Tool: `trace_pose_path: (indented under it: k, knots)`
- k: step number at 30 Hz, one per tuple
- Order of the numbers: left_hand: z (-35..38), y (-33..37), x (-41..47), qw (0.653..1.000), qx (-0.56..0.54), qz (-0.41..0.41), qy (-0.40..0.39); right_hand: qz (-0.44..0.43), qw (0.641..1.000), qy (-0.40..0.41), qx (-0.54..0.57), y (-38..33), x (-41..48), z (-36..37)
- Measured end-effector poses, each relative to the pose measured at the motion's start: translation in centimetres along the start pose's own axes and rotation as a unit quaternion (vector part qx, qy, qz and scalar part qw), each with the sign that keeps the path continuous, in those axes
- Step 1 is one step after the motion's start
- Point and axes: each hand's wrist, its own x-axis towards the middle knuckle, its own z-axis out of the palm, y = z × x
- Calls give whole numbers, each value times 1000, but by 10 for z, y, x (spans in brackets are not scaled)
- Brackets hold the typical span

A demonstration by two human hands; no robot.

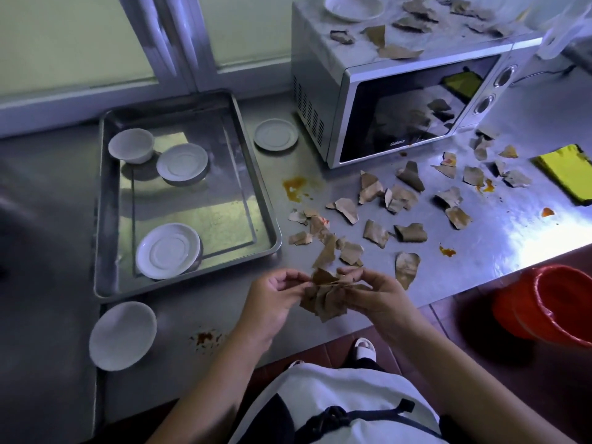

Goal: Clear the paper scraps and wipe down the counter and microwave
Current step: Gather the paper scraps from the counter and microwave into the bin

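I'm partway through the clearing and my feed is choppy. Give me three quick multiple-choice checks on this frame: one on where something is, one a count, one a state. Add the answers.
1. Where does the yellow cloth lie?
A. in the metal tray
B. on the counter, far right
C. in the left hand

2. How many white dishes sit in the metal tray?
A. one
B. three
C. five

3. What do the left hand and the right hand hold?
A. nothing
B. a white dish each
C. one bunch of paper scraps between them

Answers:
1 B: it lies flat on the steel past the loose scraps.
2 B: a bowl and two saucers show inside the rim.
3 C: fingers of both hands pinch the same brown bunch.
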Motion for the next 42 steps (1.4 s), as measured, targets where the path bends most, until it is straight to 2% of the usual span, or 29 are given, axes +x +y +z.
trace_pose_path:
  k: [4, 8, 9, 11, 14, 20, 22, 31, 37, 42]
  knots:
    - [10, -1, -3, 997, -56, -20, -44, -13, 1000, 13, -13, 1, -1, -6]
    - [17, -5, 8, 990, -72, -59, -109, -18, 998, 43, 30, 2, -13, -27]
    - [20, -8, 15, 992, -45, -61, -104, -16, 997, 56, 40, 2, -17, -33]
    - [26, -18, 37, 993, 95, -48, -57, -14, 994, 85, 72, 2, -27, -47]
    - [38, -31, 77, 949, 314, -28, -13, -21, 986, 130, 106, 3, -42, -67]
    - [62, -43, 133, 861, 506, 16, 44, -38, 975, 194, 100, -1, -62, -100]
    - [68, -44, 137, 847, 527, 26, 66, -39, 971, 202, 122, -6, -62, -111]
    - [78, -37, 118, 887, 443, -13, 130, 14, 983, 153, 102, -31, -37, -151]
    - [100, -12, 79, 932, 317, 44, 172, 51, 994, 48, 84, -39, -9, -168]
    - [129, -9, 45, 970, 174, 7, 170, 78, 992, -45, 83, -43, 9, -170]
